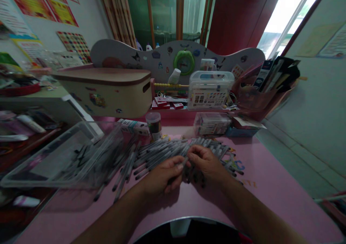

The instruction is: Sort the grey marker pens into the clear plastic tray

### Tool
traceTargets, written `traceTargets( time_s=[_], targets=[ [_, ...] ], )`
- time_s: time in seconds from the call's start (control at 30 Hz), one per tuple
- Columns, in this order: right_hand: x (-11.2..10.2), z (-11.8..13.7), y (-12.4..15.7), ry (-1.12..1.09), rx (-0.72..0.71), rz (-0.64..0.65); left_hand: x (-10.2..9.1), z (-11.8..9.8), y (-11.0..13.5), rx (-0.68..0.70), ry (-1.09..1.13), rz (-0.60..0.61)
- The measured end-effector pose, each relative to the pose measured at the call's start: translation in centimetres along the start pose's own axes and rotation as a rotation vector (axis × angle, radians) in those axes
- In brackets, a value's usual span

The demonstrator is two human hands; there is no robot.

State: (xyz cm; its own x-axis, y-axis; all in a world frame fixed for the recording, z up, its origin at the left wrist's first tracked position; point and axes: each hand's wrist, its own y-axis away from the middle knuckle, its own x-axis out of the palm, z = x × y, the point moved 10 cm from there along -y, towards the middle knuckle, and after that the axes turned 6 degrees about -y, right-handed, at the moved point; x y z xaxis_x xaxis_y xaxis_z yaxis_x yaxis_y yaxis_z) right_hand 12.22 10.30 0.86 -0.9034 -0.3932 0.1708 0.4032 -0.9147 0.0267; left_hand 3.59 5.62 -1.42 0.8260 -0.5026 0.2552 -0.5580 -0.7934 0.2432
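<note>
Over the front of a large heap of pens point(156, 152), my left hand point(169, 172) is closed around a slim pen point(185, 161) with a greyish barrel. The thumb and fingers of my right hand point(207, 163) pinch at the upper end of that same pen, so both hands meet on it. My fingers hide most of it. The heaped pens have greyish barrels and dark ends, and they spread to both sides of my hands. To the left, a transparent plastic bin point(51, 181) tilts on the table's edge with more pens in it, blurred.
The pink table point(273, 197) bears a round tub point(154, 124), a transparent box of pens point(212, 124) and a blue box point(242, 130). A shelf behind holds a lidded cream bin point(113, 100), a green clock point(184, 62) and a handled plastic case point(211, 92).
</note>
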Motion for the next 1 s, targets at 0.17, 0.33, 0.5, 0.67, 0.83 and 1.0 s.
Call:
traceTargets(
  time_s=[0.17, 0.33, 0.5, 0.67, 0.83, 1.0],
  targets=[
    [-1.7, 0.3, -0.2, -0.119, -0.029, -0.168, 0.5, -0.5, 0.2, 0.007, 0.039, 0.035],
    [-0.1, -1.2, -0.2, -0.464, 0.111, -0.042, 0.7, -0.5, 0.3, 0.003, 0.116, 0.049],
    [0.8, -1.6, -0.1, -0.470, 0.155, 0.021, 0.9, -0.2, 0.4, 0.002, 0.224, 0.089],
    [-4.1, 0.9, -0.5, -0.590, -0.059, -0.310, 0.9, -0.1, 0.2, -0.001, 0.247, 0.079],
    [-8.6, 2.6, 0.5, -0.654, -0.220, -0.601, 0.7, 0.1, 0.0, 0.000, 0.320, 0.043],
    [-4.7, 1.0, -0.6, -0.545, -0.035, -0.323, 0.0, 0.8, -0.4, -0.040, 0.467, -0.040]
  ],
)
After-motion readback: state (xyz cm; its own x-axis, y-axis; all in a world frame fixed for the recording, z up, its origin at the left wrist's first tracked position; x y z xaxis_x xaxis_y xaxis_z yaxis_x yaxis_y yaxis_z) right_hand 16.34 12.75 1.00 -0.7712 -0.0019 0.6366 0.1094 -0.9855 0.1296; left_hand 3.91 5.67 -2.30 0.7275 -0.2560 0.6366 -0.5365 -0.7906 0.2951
